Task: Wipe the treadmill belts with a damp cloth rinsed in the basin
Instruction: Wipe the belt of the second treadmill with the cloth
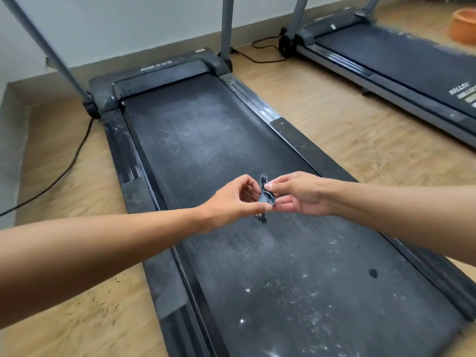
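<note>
A small crumpled blue-grey cloth [265, 191] hangs in the air above the middle of the near treadmill's dusty black belt [206, 140]. My left hand [231, 199] pinches its lower edge between thumb and fingers. My right hand [298, 193] pinches its upper part from the right side. A dark thread dangles below the cloth. White specks and grey dust cover the belt, thickest near the bottom right. An orange basin [463, 25] stands on the floor at the top right, partly cut off by the frame edge.
A second treadmill [401, 57] lies parallel to the right, with bare wooden floor [334, 119] between the two. Grey uprights [226, 27] rise from the near treadmill's front. A black power cable [67, 166] runs over the floor at the left, near a raised ledge.
</note>
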Action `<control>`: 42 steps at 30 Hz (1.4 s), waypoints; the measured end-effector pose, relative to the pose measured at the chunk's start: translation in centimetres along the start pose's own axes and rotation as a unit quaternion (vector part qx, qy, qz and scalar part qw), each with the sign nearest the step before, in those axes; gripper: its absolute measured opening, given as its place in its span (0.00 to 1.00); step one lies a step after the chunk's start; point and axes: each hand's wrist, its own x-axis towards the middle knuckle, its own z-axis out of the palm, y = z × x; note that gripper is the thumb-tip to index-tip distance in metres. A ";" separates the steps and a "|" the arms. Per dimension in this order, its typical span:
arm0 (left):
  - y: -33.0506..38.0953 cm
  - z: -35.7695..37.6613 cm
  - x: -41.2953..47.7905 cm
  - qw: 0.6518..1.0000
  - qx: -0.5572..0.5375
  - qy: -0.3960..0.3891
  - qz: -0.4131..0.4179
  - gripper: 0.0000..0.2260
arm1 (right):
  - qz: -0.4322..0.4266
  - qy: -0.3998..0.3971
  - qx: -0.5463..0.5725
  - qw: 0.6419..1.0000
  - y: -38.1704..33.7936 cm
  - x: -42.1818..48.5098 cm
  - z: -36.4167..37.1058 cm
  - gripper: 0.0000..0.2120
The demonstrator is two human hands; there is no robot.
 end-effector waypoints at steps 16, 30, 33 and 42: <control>0.7 -4.9 -4.8 0.996 0.022 0.089 0.020 0.07 | -0.011 0.007 -0.081 0.997 -1.8 -0.2 2.9 0.06; 2.2 -6.7 -4.4 0.999 0.023 0.025 0.021 0.06 | -0.023 -0.036 -0.022 0.999 -2.8 -0.5 3.5 0.13; 2.3 -6.9 -3.9 0.999 -0.014 0.024 0.023 0.02 | -0.020 -0.028 -0.040 0.999 -2.7 -0.4 3.2 0.13; 2.4 -7.8 -2.4 0.985 -0.117 0.121 -0.028 0.07 | -0.020 -0.041 -0.266 0.963 -3.0 0.0 0.5 0.18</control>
